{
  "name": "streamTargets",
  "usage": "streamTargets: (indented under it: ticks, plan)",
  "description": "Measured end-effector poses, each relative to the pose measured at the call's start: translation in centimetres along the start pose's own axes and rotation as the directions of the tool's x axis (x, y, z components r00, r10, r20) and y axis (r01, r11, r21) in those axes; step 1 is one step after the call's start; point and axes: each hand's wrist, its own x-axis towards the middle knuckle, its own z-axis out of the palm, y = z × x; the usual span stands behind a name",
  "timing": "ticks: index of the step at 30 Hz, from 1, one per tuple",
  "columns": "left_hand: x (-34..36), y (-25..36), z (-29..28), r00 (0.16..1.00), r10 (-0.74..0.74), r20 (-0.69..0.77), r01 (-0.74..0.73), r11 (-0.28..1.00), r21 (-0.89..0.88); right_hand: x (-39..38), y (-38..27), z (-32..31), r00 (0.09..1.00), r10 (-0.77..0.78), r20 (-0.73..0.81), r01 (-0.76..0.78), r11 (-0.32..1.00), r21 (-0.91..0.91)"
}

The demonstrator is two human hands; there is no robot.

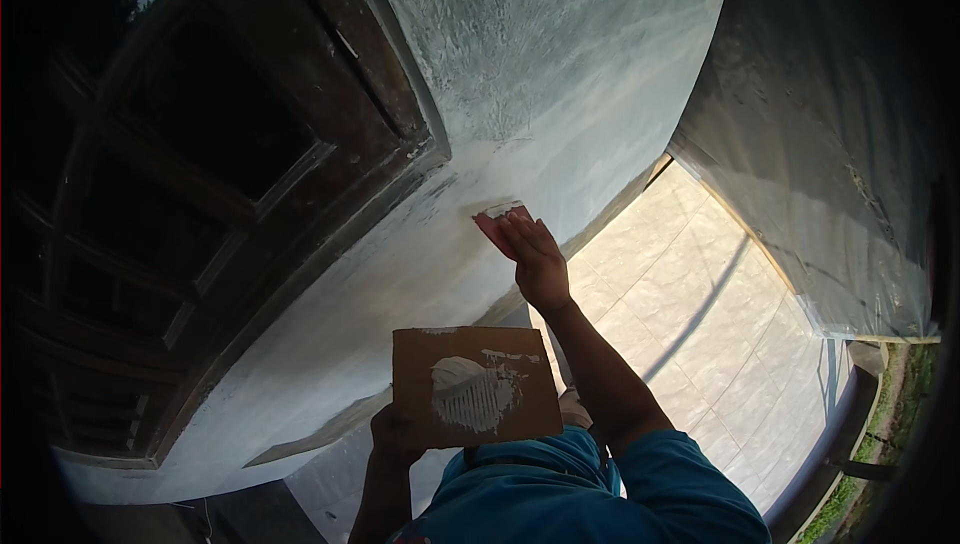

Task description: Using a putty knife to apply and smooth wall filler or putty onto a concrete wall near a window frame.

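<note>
My right hand [538, 262] is closed on a flat red putty spreader [496, 231], its fingers pressed along the blade. White paste shows on the spreader's far edge, which is against or very close to the pale wall [440, 244] beside the window corner. In front of my body, my left hand [392, 434] grips a brown cardboard piece [415, 364] by its left edge. On the cardboard sits a mound of white putty [470, 394] with ridged drag marks and smears around it. The left hand's fingers are mostly hidden under the board.
A dark wooden window frame [300, 184] with glass panes borders the wall on the left. Sunlit pale floor tiles [690, 284] stretch to the right. Beyond them hangs a grey plastic sheet [800, 174]. Grass [835, 514] lies past a dark edge at the lower right.
</note>
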Motion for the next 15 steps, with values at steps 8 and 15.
streamTargets:
  ticks: [8, 15]
  plan:
    - [0.3, -0.5, -0.8, 1.0, -0.016, -0.01, 0.016, 1.0, 0.003, 6.5, -2.8, 0.2, 0.983, -0.14, -0.121, 0.126, 0.986, -0.109]
    - [0.2, -0.7, -0.6, 0.999, -0.008, -0.032, 0.01, 0.999, 0.047, 0.8, 0.1, -0.2, 0.999, -0.013, -0.04, 0.01, 0.997, -0.071]
